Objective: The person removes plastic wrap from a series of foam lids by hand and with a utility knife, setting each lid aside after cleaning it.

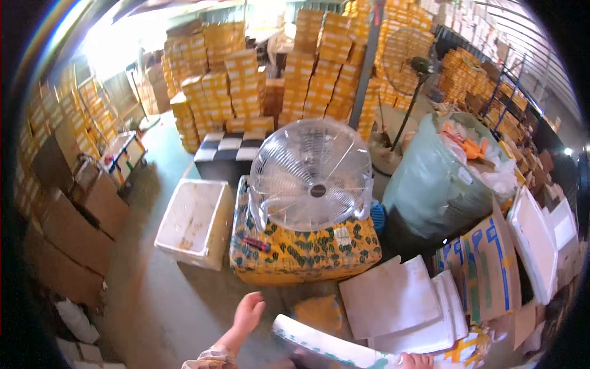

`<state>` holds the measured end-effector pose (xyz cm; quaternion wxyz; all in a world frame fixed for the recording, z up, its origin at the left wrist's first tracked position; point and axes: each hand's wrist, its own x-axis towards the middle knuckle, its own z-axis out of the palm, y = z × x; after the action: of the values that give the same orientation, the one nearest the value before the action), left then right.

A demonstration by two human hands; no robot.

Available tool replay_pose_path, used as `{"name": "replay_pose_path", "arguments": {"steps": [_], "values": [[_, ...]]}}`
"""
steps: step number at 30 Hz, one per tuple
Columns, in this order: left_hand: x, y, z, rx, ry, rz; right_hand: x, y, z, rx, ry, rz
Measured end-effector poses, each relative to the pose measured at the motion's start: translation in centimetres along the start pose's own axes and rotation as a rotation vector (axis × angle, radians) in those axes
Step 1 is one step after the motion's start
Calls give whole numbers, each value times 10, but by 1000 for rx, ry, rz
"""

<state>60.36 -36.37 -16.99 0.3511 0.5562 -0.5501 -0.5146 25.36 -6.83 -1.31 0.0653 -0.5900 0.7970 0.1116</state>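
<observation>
My right hand (416, 361) is at the bottom edge, its fingers wrapped over the rim of a white foam piece (335, 345) with green patches along its side. That piece slants from the middle of the view down to the right, and its lower part is cut off by the frame. My left hand (248, 312) hangs over the floor to the left of it, fingers curled in and nothing visible in them. Beyond both hands stands a yellow wrapped box (295, 264) with dark leaf-like prints. On it are a large metal fan (311, 175) and a dark red handheld tool (256, 244).
A white foam box (195, 221) stands left of the yellow box. White foam sheets (393, 295) and flattened cardboard (488, 270) lean at the right, below a big green sack (430, 178). Cardboard (74, 234) lines the left. Stacked yellow-taped cartons (212, 92) fill the back.
</observation>
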Motion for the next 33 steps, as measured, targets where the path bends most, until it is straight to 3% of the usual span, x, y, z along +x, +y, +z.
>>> {"name": "replay_pose_path", "arguments": {"steps": [2, 3, 4, 5, 6, 8, 9, 10, 12, 13, 15, 16, 18, 19, 21, 25, 27, 28, 30, 31, 33], "values": [[-9, 116, 22, 256, -207, 225, 3, -13, -31, 37, 53, 11], [-9, 140, 40, 402, -340, 503, 5, -16, -37, 92, 128, -52], [-23, 171, 59, 369, -509, 599, 6, -19, -41, 142, 205, -113], [-43, 217, 81, 515, -726, 566, 7, -24, -45, 116, 162, -123], [-53, 203, 107, 429, -818, 800, 8, -28, -52, 123, 185, -99], [-82, 190, 150, 364, -933, 1040, 6, -36, -67, 268, 171, -130], [-90, 185, 168, 375, -1091, 1093, 4, -37, -71, 154, 305, -176], [-110, 197, 170, 511, -1103, 1071, -1, -36, -73, 151, 322, -149], [-131, 221, 178, 666, -1289, 738, -10, -31, -76, 117, 335, -134], [-133, 218, 182, 670, -1302, 760, -15, -30, -75, 114, 345, -111], [-139, 206, 189, 583, -1180, 1055, -27, -27, -71, 106, 354, -55], [-143, 205, 191, 581, -1195, 1066, -32, -25, -69, 106, 357, -37], [-153, 212, 194, 541, -1099, 1375, -42, -17, -67, 153, 224, 99], [-157, 210, 201, 536, -1105, 1381, -48, -12, -61, 152, 224, 108], [-161, 202, 217, 457, -1135, 1418, -59, -2, -45, 165, 454, 130], [-177, 204, 237, 404, -1270, 1467, -87, 14, -52, 150, 431, 174], [-182, 203, 247, 31, -1370, 1368, -97, 26, -53, 33, 431, 165], [-185, 201, 250, 35, -1373, 1366, -101, 33, -52, 38, 432, 166], [-190, 207, 254, -140, -1601, 884, -108, 46, -49, 111, 485, 154], [-193, 210, 254, -136, -1600, 882, -112, 51, -47, 110, 561, 146], [-201, 221, 249, -247, -1717, -1, -120, 58, -49, 136, 564, 139]]}}
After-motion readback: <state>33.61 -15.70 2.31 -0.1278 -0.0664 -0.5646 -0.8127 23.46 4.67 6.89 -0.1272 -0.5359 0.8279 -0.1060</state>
